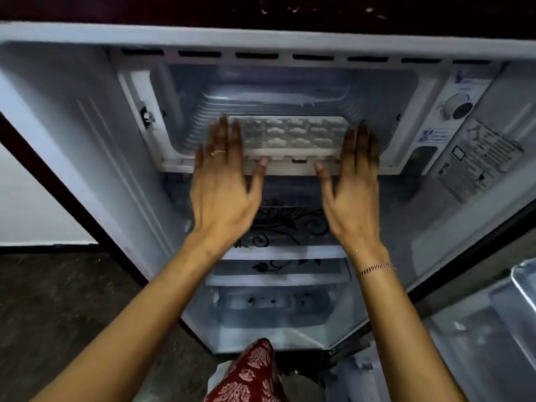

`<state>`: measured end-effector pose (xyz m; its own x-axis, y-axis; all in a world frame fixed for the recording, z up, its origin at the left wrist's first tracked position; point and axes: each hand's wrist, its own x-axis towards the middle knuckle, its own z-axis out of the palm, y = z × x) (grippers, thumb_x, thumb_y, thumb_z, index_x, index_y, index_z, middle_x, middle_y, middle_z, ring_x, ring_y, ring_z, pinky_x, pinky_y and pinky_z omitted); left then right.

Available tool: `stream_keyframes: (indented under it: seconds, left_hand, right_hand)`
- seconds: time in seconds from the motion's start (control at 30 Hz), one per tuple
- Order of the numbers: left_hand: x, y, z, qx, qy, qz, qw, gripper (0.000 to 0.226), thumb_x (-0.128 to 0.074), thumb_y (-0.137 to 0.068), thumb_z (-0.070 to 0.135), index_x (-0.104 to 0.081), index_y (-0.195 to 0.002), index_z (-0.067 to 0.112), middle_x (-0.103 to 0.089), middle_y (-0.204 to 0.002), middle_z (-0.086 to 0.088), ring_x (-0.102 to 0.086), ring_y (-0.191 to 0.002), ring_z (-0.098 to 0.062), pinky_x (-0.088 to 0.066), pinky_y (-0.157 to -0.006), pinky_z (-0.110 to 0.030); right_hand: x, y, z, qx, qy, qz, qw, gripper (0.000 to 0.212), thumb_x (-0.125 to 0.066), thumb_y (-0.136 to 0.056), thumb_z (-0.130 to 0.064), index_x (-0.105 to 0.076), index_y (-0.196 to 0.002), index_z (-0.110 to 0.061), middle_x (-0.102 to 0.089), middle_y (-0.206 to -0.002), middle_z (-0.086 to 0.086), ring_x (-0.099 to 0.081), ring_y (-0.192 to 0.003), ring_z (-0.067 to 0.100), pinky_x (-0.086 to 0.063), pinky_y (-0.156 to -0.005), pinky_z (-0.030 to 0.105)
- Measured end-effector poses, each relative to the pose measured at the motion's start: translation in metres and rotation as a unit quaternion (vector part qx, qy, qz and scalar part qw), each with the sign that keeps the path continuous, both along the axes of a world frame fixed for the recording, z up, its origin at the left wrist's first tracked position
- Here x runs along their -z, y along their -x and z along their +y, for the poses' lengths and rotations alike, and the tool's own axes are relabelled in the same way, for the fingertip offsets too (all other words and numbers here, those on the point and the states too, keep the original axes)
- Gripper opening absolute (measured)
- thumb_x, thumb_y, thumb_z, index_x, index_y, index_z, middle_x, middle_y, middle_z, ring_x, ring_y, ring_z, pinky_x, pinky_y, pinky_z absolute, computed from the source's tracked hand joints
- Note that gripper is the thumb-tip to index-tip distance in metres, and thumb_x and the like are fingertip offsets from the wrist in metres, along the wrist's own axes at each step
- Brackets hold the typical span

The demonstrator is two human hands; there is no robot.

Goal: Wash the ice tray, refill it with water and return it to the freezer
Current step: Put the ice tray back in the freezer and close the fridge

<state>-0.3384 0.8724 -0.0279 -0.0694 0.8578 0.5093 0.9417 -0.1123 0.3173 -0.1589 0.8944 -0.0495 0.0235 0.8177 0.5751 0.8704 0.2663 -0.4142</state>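
Note:
A white ice tray (293, 134) with several rounded cells lies level in the mouth of the freezer compartment (275, 94), at the top of the open fridge. My left hand (223, 181) lies against the tray's left end, fingers stretched into the compartment and thumb on the front rim. At the right end, my right hand (351, 187) mirrors it, thumb touching the front rim too. The tray is held between both hands. I cannot tell whether the cells hold water.
A thermostat dial (455, 107) and a label sticker (478, 155) sit right of the freezer. Below are a glass shelf with a floral print (287, 224) and a crisper drawer (272, 309). The open door's shelves (493, 314) stand at the right, dark floor (58, 300) at the left.

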Motion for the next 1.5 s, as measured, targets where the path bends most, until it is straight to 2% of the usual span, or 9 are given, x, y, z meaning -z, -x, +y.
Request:
stream_keyframes:
  seconds: [0.13,0.5,0.6,0.77,0.93,1.03,1.2,1.4,1.5]
  left_hand:
    - [0.022,-0.003,0.017,0.008,0.027,0.077,0.997,0.073,-0.013,-0.094,0.058,-0.005,-0.151,0.013,0.003,-0.159,-0.007,0.007,-0.147,-0.020,0.004,-0.119,-0.044]
    - [0.012,0.015,0.066,0.012,0.082,0.102,0.991,0.067,-0.012,-0.095,0.058,0.001,-0.151,0.022,0.006,-0.159,0.000,0.009,-0.147,-0.015,0.004,-0.120,-0.040]
    - [-0.002,0.017,0.077,0.024,0.125,0.086,0.988,0.065,-0.014,-0.095,0.056,-0.003,-0.151,0.024,0.002,-0.160,0.001,0.006,-0.147,-0.014,0.001,-0.120,-0.039]
    - [-0.025,0.025,0.096,0.025,0.168,0.038,0.985,0.062,-0.024,-0.098,0.052,-0.020,-0.149,0.018,-0.008,-0.159,-0.006,-0.006,-0.147,-0.020,-0.008,-0.118,-0.034]
    - [-0.031,0.037,0.109,0.022,0.137,-0.032,0.990,0.057,-0.047,-0.096,0.033,-0.032,-0.144,0.006,-0.042,-0.145,-0.017,-0.038,-0.135,-0.030,-0.029,-0.109,-0.030]
    - [-0.036,0.037,0.107,0.021,0.127,-0.061,0.990,0.061,-0.052,-0.095,0.026,-0.027,-0.147,0.006,-0.042,-0.145,-0.017,-0.043,-0.132,-0.027,-0.029,-0.105,-0.021]
    - [-0.045,0.031,0.091,0.006,0.082,-0.101,0.991,0.053,-0.054,-0.093,0.030,-0.042,-0.139,0.010,-0.053,-0.136,-0.015,-0.048,-0.127,-0.029,-0.035,-0.103,-0.030]
    - [-0.054,0.017,0.039,-0.004,0.067,-0.216,0.974,0.030,-0.054,-0.092,0.034,-0.065,-0.116,0.019,-0.066,-0.119,-0.002,-0.059,-0.101,-0.012,-0.042,-0.084,-0.019]
    - [-0.052,0.015,-0.006,-0.004,0.109,-0.217,0.970,0.028,-0.052,-0.093,0.031,-0.067,-0.112,0.017,-0.067,-0.115,-0.005,-0.060,-0.107,-0.021,-0.044,-0.086,-0.026]
  right_hand:
    - [0.008,0.001,0.006,-0.008,0.038,-0.091,0.995,0.093,-0.003,-0.084,-0.075,-0.004,-0.152,-0.012,0.002,-0.160,0.007,0.006,-0.148,0.025,0.003,-0.119,0.045]
    - [-0.013,0.009,0.049,0.005,0.159,-0.174,0.972,0.099,0.002,-0.069,-0.078,0.009,-0.151,-0.023,0.015,-0.159,-0.004,0.013,-0.147,0.016,0.010,-0.115,0.051]
    - [-0.021,0.010,0.060,-0.001,0.190,-0.178,0.965,0.089,-0.008,-0.080,-0.074,0.008,-0.151,-0.024,0.014,-0.159,-0.004,0.013,-0.147,0.016,0.006,-0.117,0.052]
    - [-0.039,0.005,0.083,-0.050,0.210,-0.092,0.972,0.068,-0.032,-0.096,-0.053,-0.016,-0.151,-0.017,-0.004,-0.160,0.008,-0.001,-0.148,0.025,-0.003,-0.120,0.038]
    - [-0.048,0.001,0.097,-0.062,0.212,-0.078,0.972,0.053,-0.038,-0.101,-0.036,-0.029,-0.147,-0.013,-0.020,-0.157,0.013,-0.019,-0.144,0.028,-0.013,-0.115,0.030]
    - [-0.055,-0.003,0.098,-0.068,0.208,-0.060,0.974,0.052,-0.039,-0.101,-0.032,-0.028,-0.148,-0.014,-0.020,-0.157,0.010,-0.021,-0.144,0.025,-0.013,-0.114,0.027]
    - [-0.060,0.002,0.080,-0.061,0.137,0.011,0.989,0.050,-0.044,-0.099,-0.030,-0.033,-0.147,-0.016,-0.023,-0.157,0.007,-0.021,-0.145,0.020,-0.013,-0.114,0.022]
    - [-0.060,0.015,0.023,-0.080,0.096,0.120,0.985,0.037,-0.050,-0.097,-0.028,-0.053,-0.133,-0.019,-0.045,-0.145,0.003,-0.043,-0.132,0.016,-0.029,-0.107,0.018]
    - [-0.056,0.019,-0.017,-0.095,0.117,0.170,0.974,0.033,-0.051,-0.096,-0.024,-0.057,-0.129,-0.020,-0.050,-0.141,0.002,-0.050,-0.123,0.011,-0.031,-0.096,0.011]
